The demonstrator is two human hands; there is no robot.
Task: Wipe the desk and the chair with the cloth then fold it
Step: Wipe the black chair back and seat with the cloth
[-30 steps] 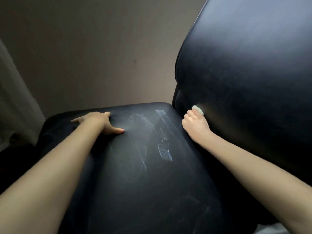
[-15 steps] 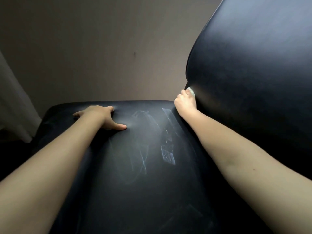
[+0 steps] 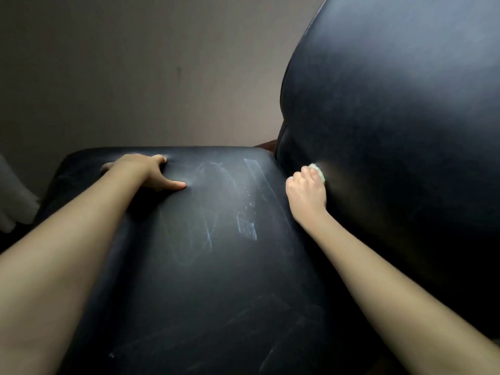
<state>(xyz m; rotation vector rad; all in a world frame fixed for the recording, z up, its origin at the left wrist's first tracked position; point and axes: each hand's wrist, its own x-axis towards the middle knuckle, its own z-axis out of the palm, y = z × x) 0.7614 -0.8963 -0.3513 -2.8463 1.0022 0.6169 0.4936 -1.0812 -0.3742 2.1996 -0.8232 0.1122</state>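
Observation:
A black leather chair fills the view, its scuffed seat (image 3: 211, 266) in the middle and its backrest (image 3: 392, 131) rising at the right. My right hand (image 3: 307, 192) grips a small pale cloth (image 3: 318, 170) and presses it against the lower edge of the backrest; most of the cloth is hidden in my fist. My left hand (image 3: 146, 171) rests on the far part of the seat, its fingers over the far edge and its thumb pressing into the leather.
A plain brown wall (image 3: 148, 77) stands close behind the chair. A pale curtain or fabric (image 3: 13, 196) hangs at the far left edge. The desk is out of view.
My right hand with the cloth slid up to the corner of the backrest, then came back down along its lower edge. My left hand stayed on the seat.

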